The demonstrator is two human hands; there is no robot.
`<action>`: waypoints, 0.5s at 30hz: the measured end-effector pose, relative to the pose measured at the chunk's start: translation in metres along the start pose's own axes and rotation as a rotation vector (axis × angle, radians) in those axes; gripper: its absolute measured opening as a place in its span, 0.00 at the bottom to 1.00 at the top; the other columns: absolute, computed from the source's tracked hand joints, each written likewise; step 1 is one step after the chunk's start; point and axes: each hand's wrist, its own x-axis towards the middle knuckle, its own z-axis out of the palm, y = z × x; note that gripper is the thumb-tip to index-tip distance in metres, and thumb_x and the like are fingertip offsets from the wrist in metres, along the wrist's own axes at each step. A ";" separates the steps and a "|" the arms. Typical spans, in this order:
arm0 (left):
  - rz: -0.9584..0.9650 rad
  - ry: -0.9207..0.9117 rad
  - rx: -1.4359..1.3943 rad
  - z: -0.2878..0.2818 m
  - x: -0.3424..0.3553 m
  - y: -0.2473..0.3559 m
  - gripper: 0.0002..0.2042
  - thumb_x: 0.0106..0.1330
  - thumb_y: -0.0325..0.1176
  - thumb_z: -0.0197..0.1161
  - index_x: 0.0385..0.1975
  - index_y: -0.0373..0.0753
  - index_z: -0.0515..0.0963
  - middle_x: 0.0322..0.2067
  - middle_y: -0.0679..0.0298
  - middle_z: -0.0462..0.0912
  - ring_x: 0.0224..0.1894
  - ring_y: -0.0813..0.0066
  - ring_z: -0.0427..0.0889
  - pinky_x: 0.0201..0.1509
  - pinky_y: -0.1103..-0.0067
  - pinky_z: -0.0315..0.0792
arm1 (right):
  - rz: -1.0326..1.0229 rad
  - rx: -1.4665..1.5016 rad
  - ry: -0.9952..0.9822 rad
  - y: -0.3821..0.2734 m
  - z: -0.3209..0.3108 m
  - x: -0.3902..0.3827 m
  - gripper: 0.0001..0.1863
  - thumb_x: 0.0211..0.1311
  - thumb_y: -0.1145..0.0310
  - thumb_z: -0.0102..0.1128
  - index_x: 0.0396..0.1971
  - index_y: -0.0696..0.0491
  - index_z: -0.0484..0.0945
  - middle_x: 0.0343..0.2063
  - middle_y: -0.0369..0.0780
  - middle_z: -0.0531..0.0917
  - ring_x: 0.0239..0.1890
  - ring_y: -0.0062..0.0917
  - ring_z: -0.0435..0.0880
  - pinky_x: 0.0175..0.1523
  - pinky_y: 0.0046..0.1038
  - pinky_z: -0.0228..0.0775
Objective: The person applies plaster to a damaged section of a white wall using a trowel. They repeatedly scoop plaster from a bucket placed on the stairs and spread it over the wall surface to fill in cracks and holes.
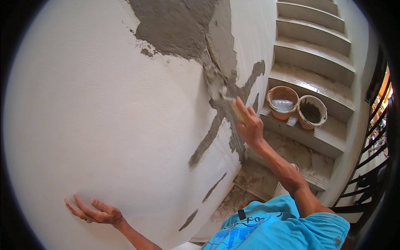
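My right hand [250, 126] is closed round the pale handle of a trowel [216, 83]. The trowel's blade, slightly blurred and smeared with mortar, lies against the wall at the lower edge of a large patch of wet grey mortar [177, 27]. Off at the lower left, my left hand [96, 211] rests on the bare white wall [104, 125], fingers spread and holding nothing. Below the trowel, grey mortar strips [207, 139] branch out across the wall toward the stairs.
To the right, a staircase [312, 54] climbs along the wall. Two buckets share one step: an orange-brown bucket [282, 93] with a clear plastic container inside, and a pale bucket [312, 111] holding dark grey mortar. A black metal railing [364, 171] borders the far right.
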 end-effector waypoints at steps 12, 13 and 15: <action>0.051 0.081 -0.026 -0.004 0.000 0.022 0.22 0.82 0.44 0.47 0.65 0.36 0.74 0.69 0.48 0.70 0.72 0.52 0.68 0.72 0.56 0.67 | 0.951 0.372 -0.096 0.108 -0.170 -0.135 0.31 0.46 0.73 0.62 0.56 0.61 0.78 0.34 0.38 0.81 0.28 0.17 0.77 0.29 0.23 0.70; 0.058 0.093 -0.084 -0.014 -0.003 0.029 0.22 0.82 0.43 0.47 0.65 0.35 0.74 0.68 0.47 0.71 0.71 0.51 0.69 0.71 0.56 0.67 | 0.921 0.373 -0.089 0.129 -0.181 -0.144 0.28 0.51 0.70 0.61 0.55 0.60 0.78 0.33 0.37 0.81 0.26 0.17 0.78 0.26 0.23 0.70; 0.081 0.118 -0.245 -0.016 -0.005 0.060 0.22 0.82 0.42 0.48 0.65 0.32 0.73 0.66 0.44 0.72 0.69 0.49 0.72 0.70 0.56 0.69 | 1.070 0.656 -0.042 0.132 -0.212 -0.140 0.25 0.55 0.66 0.60 0.55 0.57 0.78 0.30 0.37 0.81 0.25 0.18 0.80 0.26 0.23 0.72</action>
